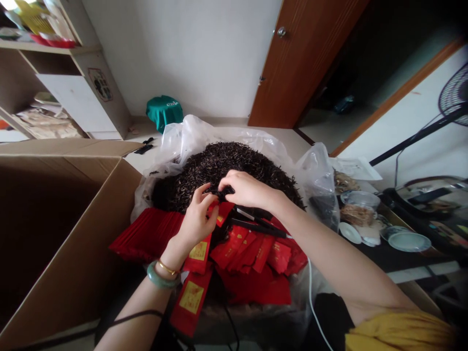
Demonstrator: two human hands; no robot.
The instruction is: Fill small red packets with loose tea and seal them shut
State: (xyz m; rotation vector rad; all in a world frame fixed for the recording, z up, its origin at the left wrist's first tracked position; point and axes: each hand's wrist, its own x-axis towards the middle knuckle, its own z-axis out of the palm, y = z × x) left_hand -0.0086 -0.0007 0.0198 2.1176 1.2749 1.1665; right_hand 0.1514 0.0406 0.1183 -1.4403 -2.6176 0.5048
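Note:
A large heap of dark, dried tea leaves [234, 158] lies in an open clear plastic bag [318, 170]. In my left hand [199, 217], fingers curled, is a small red packet [224, 212] with a gold label. My right hand [244, 187] is closed in a pinch just above the packet's top, with dark leaves showing between thumb and fingers. Left of my left wrist stands a tight row of red packets [146, 231]. Several loose red packets [248, 248] lie below my right forearm, beside a black-and-white tool [256, 222], partly hidden. Larger gold-labelled red packets [192, 300] are nearest me.
An open cardboard box [84, 243] flanks the left side. On the right, a dark table [395, 261] carries plastic tubs [360, 200] and lids [409, 241]. A white cable [314, 307] runs down under my right arm. A teal-covered bin [164, 112] stands by the wall.

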